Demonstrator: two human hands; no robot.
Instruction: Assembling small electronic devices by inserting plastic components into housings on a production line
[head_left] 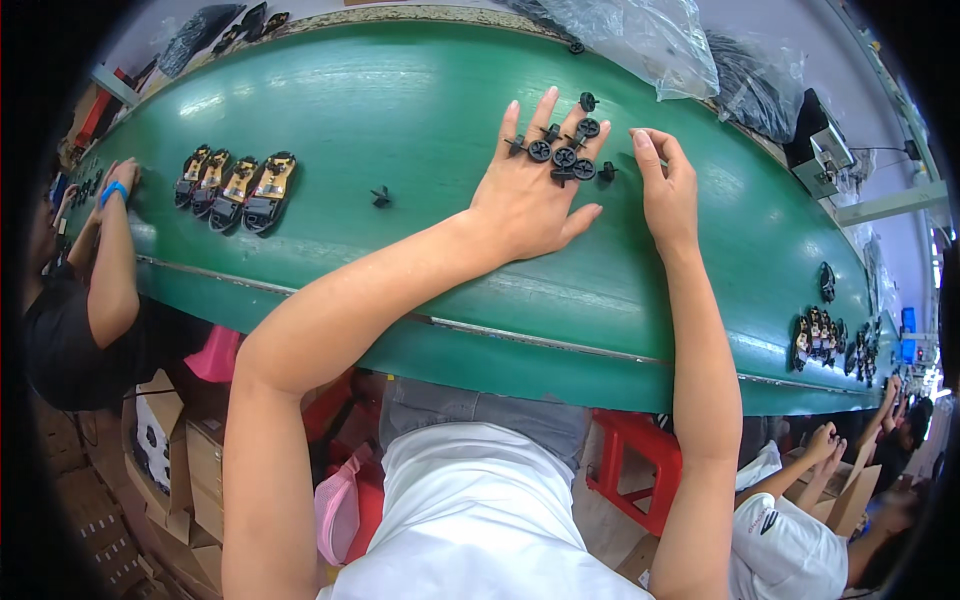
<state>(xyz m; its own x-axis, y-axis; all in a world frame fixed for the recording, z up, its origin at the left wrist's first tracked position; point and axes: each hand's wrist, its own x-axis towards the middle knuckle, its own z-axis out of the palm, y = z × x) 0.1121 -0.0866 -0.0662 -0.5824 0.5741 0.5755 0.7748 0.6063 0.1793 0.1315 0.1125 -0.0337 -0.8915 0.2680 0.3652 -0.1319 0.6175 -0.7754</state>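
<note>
My left hand (525, 205) lies palm down with its fingers spread on the green belt (430, 120). Several small black spoked wheels (564, 157) rest over and between its fingers, some tilted with short stems showing. Just beyond the fingertips sits another black wheel (588, 102). To the right, my right hand (668, 190) hovers with its fingers curled and the thumb near the index finger. Whatever it holds, if anything, is hidden. A loose black piece (608, 172) lies between the two hands. Another small black part (380, 197) lies alone left of my left hand.
Several black and gold oval assemblies (240, 190) stand in a row at the left, with more assemblies (818, 335) at the far right. Clear plastic bags (650, 45) overhang the belt's far edge. A metal bracket (818, 150) stands at the back right. Co-workers' hands are at both ends.
</note>
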